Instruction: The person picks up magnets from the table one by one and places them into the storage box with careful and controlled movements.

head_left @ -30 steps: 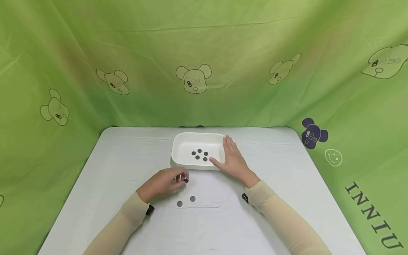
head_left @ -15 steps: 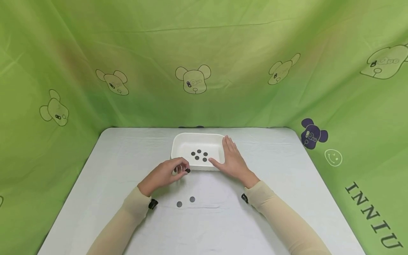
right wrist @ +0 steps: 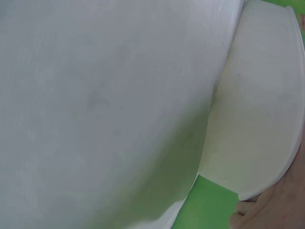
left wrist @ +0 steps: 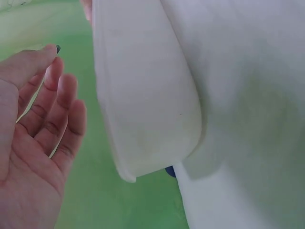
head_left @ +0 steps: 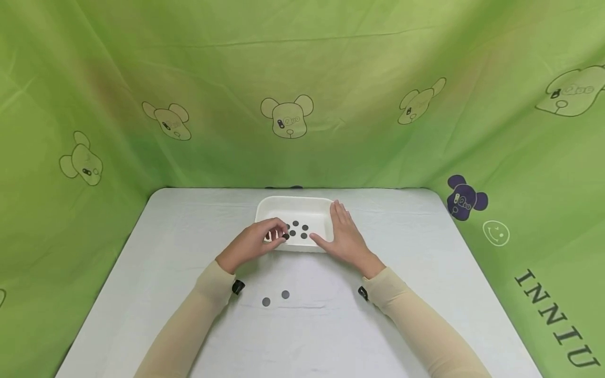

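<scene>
Left hand (head_left: pixel 257 242) pinches a dark disc (head_left: pixel 285 237) over the white tray (head_left: pixel 264 210), which holds five discs. Right hand (head_left: pixel 345 236), flat and unclenched, braces the tray's 3 o'clock rim. Two discs (head_left: pixel 276 298) remain on the table (6 o'clock of tray).

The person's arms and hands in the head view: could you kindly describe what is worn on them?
Both arms wear snug, pale beige sleeves reaching the wrists. The left hand and right hand are bare, without gloves or rings. A small black device sits at each wrist, under the cuff.
</scene>
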Motion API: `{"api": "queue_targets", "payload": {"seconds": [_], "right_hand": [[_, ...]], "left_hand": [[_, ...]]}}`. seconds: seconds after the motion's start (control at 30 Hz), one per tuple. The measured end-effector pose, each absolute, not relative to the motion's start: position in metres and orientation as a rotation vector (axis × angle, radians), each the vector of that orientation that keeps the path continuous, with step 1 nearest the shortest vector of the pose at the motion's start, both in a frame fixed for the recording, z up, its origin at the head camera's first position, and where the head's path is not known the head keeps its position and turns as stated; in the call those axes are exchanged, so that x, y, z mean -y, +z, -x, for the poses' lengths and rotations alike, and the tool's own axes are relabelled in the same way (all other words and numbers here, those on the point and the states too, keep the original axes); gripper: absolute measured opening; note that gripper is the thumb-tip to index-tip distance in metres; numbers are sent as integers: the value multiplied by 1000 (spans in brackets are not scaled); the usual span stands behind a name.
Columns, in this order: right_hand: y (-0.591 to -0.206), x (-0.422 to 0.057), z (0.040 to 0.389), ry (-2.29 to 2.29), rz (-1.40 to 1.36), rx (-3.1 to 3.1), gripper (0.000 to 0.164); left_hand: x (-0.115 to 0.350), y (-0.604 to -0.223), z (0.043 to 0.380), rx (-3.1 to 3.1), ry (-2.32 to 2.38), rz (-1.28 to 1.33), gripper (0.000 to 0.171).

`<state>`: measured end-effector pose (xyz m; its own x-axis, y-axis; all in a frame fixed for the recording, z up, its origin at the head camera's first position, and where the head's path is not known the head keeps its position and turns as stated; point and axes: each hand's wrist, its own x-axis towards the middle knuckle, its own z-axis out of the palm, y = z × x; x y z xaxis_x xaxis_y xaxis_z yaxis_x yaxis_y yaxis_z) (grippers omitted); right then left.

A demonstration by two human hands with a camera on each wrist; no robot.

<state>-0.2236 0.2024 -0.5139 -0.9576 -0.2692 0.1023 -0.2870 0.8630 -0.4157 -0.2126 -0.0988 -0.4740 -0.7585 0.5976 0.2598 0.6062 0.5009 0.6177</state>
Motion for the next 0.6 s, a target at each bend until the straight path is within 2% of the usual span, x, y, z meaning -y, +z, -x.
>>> {"api": "queue_targets", "payload": {"seconds": [0.6], "right_hand": [[-514,-202,224,665,-460,2982,118]], "left_hand": [[85,-482,240,2829,-1096,1032,13]]}}
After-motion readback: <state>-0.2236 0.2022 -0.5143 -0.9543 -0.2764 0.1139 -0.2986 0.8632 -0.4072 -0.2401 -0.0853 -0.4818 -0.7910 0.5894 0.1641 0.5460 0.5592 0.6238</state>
